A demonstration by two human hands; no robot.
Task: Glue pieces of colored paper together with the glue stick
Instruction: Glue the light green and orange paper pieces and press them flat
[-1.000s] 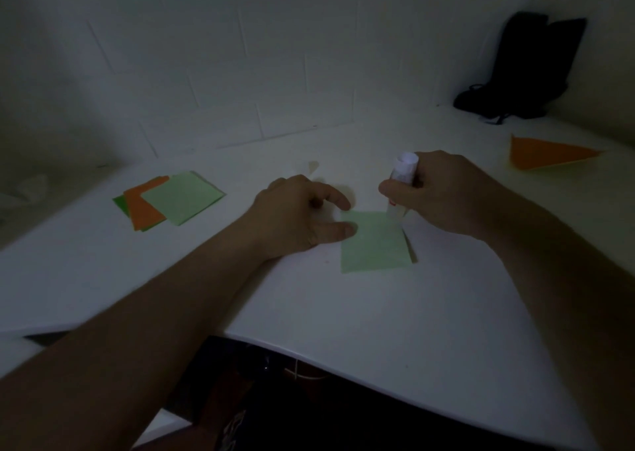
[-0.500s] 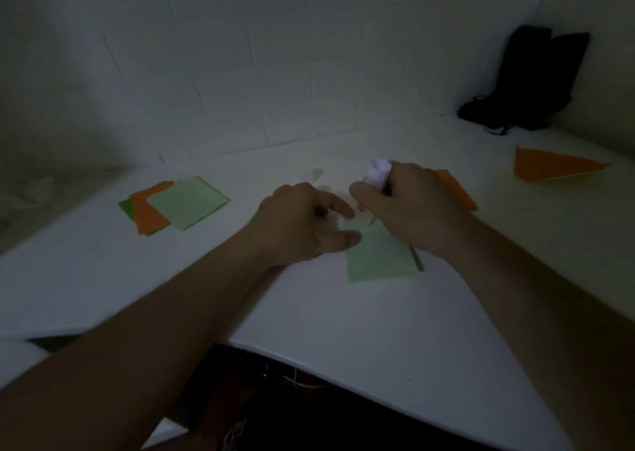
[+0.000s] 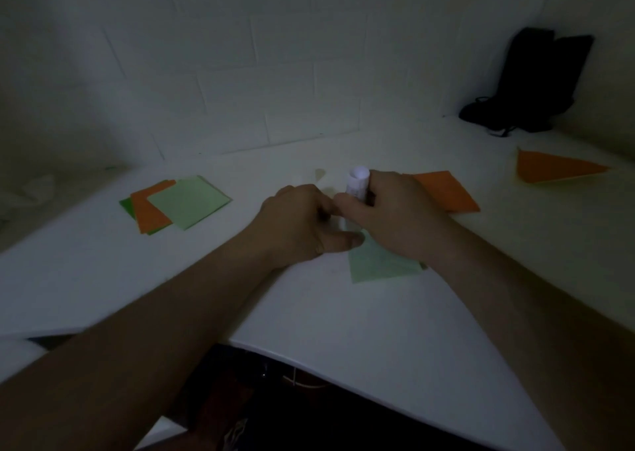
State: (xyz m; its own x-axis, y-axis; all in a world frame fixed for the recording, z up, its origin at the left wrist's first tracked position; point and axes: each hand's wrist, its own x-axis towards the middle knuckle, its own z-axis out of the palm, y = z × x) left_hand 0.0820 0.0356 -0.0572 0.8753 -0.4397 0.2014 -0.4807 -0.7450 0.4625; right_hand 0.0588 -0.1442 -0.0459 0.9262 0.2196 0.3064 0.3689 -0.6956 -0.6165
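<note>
A light green paper square [image 3: 379,265] lies on the white table [image 3: 343,313] in front of me. My right hand [image 3: 395,217] grips a white glue stick [image 3: 359,182], upright over the far edge of that square. My left hand [image 3: 302,224] sits just left of it, its thumb pressing on the paper's left edge; its fingers are curled, and what they touch is hidden. An orange paper square [image 3: 446,191] lies just behind my right hand.
A stack of green and orange paper squares [image 3: 175,205] lies at the left. A folded orange triangle [image 3: 553,169] rests at the far right, with a black bag [image 3: 529,83] in the back corner. A tiled wall runs behind the table.
My right hand has carried the glue stick leftward along the paper's far edge until it meets my left hand. The orange square behind it has come into sight.
</note>
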